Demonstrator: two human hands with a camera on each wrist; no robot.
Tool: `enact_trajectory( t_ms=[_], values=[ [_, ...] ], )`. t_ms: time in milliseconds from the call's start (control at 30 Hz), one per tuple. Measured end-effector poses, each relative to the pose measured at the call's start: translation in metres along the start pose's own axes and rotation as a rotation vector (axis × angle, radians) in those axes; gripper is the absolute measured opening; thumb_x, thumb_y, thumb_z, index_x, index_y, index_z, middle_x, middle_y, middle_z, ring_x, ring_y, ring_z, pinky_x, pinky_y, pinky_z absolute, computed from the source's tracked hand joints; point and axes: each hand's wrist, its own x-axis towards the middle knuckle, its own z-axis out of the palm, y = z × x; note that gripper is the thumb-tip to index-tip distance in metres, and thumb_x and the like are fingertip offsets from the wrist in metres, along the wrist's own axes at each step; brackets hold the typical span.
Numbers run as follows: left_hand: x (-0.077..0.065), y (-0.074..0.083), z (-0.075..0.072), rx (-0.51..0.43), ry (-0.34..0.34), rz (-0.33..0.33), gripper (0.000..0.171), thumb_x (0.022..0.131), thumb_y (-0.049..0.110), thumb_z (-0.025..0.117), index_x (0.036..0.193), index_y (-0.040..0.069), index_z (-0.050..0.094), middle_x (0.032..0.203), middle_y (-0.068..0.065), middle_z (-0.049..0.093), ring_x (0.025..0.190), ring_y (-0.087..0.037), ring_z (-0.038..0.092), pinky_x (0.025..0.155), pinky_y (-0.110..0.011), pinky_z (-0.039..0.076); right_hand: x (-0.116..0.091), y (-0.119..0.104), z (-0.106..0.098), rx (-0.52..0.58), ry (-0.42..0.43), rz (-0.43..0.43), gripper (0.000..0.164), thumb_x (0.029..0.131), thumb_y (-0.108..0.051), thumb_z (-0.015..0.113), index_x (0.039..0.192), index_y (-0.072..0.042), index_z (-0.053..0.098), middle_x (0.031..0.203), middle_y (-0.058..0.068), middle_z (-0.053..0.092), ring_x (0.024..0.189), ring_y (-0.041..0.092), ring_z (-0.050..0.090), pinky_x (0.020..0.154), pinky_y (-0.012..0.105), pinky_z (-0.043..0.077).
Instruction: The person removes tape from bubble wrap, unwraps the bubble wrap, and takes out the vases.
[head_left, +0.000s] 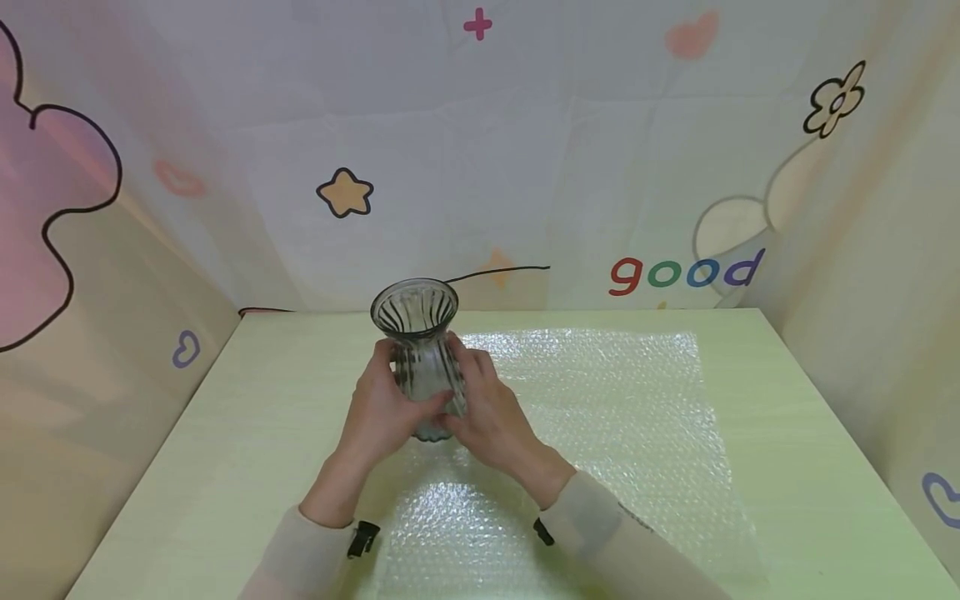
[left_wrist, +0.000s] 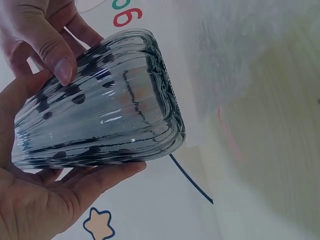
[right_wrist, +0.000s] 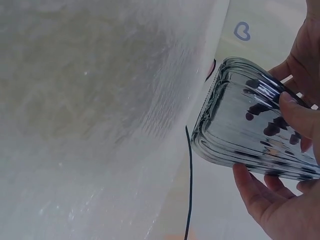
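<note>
A ribbed, grey-tinted glass vase (head_left: 427, 367) with a flared rim is held upright between both hands. The left hand (head_left: 378, 408) grips its left side, its thumb lying across the front. From the right, the right hand (head_left: 495, 412) grips the other side, with fingers around the back. In the left wrist view the vase's thick base (left_wrist: 167, 100) points away from the palms, and dark finger shapes show through the glass. The right wrist view shows the same vase (right_wrist: 250, 125) raised above the bubble wrap (right_wrist: 100, 150).
A sheet of clear bubble wrap (head_left: 615, 433) lies flat on the pale green table (head_left: 247, 417), beneath and to the right of the vase. A printed cloth backdrop (head_left: 480, 167) stands behind the table and along both sides.
</note>
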Motion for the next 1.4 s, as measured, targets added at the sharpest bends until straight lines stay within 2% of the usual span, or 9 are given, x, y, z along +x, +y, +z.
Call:
enact_trajectory(
  t_ms=[233,400,667,933,1100,1400],
  values=[
    [0.001,-0.005,-0.006,0.002,-0.006,-0.002,0.098,0.076,0.035,0.091,0.151,0.007,0.034,0.14,-0.016,0.056,0.117,-0.036,0.065,0.091,-0.053,0.057,0.003,-0.001,0.001,0.067,-0.037,0.011,0.102,0.089,-0.017,0.082,0.166,-0.025,0.017,0.149,0.017,0.044,0.108,0.035,0.067,0.088,0.05,0.057],
    [0.002,-0.008,-0.009,-0.009,-0.011,-0.008,0.099,0.077,0.033,0.091,0.152,0.006,0.032,0.143,-0.018,0.054,0.121,-0.038,0.063,0.094,-0.056,0.056,0.006,-0.001,0.003,0.126,-0.057,0.002,0.097,0.092,-0.018,0.08,0.166,-0.024,0.018,0.146,0.018,0.046,0.123,0.036,0.063,0.094,0.05,0.057],
    [0.004,-0.014,-0.014,-0.016,-0.019,-0.033,0.1,0.077,0.033,0.091,0.152,0.006,0.032,0.144,-0.02,0.053,0.125,-0.039,0.061,0.095,-0.057,0.056,0.012,0.001,0.005,0.241,-0.098,0.005,0.094,0.093,-0.011,0.077,0.166,-0.026,0.019,0.148,0.017,0.046,0.128,0.037,0.061,0.105,0.044,0.054],
    [0.007,-0.018,-0.018,-0.016,0.003,-0.041,0.099,0.077,0.031,0.091,0.152,0.006,0.032,0.144,-0.02,0.052,0.127,-0.04,0.059,0.098,-0.058,0.054,0.017,-0.001,0.004,0.332,-0.132,0.0,0.078,0.096,-0.009,0.07,0.163,-0.01,0.029,0.155,0.018,0.044,0.133,0.038,0.056,0.104,0.053,0.052],
    [0.008,-0.021,-0.022,-0.019,0.013,-0.047,0.097,0.077,0.029,0.091,0.152,0.006,0.032,0.146,-0.02,0.051,0.13,-0.04,0.058,0.1,-0.058,0.053,0.019,-0.003,0.003,0.354,-0.168,0.016,0.073,0.098,-0.01,0.065,0.162,-0.011,0.03,0.157,0.016,0.044,0.131,0.037,0.059,0.104,0.054,0.051],
    [0.01,-0.027,-0.027,-0.02,0.033,-0.046,0.095,0.078,0.029,0.09,0.15,0.005,0.033,0.145,-0.021,0.051,0.128,-0.04,0.058,0.099,-0.058,0.054,0.024,-0.005,0.006,0.43,-0.229,0.045,0.071,0.098,0.0,0.056,0.163,-0.011,0.028,0.163,0.012,0.04,0.136,0.036,0.056,0.107,0.052,0.05]
  ],
)
